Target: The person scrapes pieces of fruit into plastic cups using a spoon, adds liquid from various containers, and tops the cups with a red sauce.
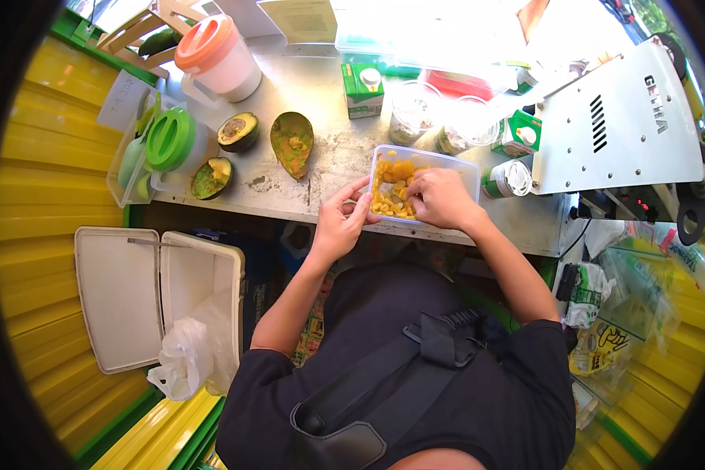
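At the left end of the table (337,149), near its front corner, stands a green-lidded pitcher (170,141), with an orange-lidded pitcher (221,59) farther back; both seem set aside there to leave the middle free for working; just right of them lie two cut avocado pieces (240,133) and a scooped-out avocado shell (292,145), hollow side up, perhaps so that nothing spills; the clear tub (450,160) sits at the table's front edge, right of its middle, probably for easy reach, with yellow pieces (390,206) in it; the left hand (343,210) grips the tub's left side between thumb and fingers, likely to steady it, its forearm slanting up from the lower left; the right hand (444,197) comes over the tub's right side, palm down, fingers bunched and dipping among the pieces; their tips are hidden, so I cannot tell whether they pinch one; right of the tub, near the front edge, stands a can (509,180).
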`<state>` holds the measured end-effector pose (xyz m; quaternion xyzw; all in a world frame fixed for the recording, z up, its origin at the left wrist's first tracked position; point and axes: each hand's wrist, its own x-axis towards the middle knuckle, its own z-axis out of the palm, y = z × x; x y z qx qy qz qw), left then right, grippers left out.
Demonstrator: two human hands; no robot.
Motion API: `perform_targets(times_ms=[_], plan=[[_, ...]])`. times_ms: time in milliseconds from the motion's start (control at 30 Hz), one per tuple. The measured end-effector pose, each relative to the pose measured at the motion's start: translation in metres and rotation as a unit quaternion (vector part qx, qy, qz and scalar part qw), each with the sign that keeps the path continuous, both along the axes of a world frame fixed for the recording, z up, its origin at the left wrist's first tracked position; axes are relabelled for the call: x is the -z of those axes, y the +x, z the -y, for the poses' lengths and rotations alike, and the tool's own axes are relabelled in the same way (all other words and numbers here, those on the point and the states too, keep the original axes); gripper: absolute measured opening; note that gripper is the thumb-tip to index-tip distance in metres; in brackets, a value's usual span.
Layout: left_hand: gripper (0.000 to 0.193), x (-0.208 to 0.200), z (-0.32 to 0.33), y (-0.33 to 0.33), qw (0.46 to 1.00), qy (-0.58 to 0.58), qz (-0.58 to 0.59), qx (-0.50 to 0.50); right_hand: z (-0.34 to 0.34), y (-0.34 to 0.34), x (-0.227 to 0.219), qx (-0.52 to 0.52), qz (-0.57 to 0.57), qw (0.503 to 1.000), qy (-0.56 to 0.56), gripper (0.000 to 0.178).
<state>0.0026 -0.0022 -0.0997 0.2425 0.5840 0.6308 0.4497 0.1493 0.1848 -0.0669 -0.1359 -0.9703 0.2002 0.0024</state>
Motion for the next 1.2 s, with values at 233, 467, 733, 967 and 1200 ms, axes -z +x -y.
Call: perform_targets(times_ms=[233, 467, 733, 967, 1200], plan=[[0.039, -0.004, 0.002, 0.0, 1.0, -0.016, -0.004, 0.005, -0.004, 0.014, -0.015, 0.094, -0.061, 0.991, -0.076, 0.012], [0.039, -0.007, 0.001, -0.001, 1.0, -0.03, -0.005, 0.008, 0.003, 0.014, -0.016, -0.05, -0.038, 0.987, 0.148, 0.01], [0.04, -0.011, 0.002, -0.003, 0.999, -0.034, -0.019, 0.021, 0.0, 0.011, -0.06, -0.082, -0.01, 0.991, 0.106, 0.002], [0.04, -0.011, 0.002, -0.004, 0.999, -0.036, -0.006, 0.011, -0.002, 0.004, -0.046, 0.0, -0.083, 0.982, 0.167, 0.016], [0.039, -0.01, 0.0, -0.004, 1.0, -0.023, 0.006, 0.011, 0.001, -0.006, -0.015, -0.046, -0.06, 0.983, 0.169, 0.005]])
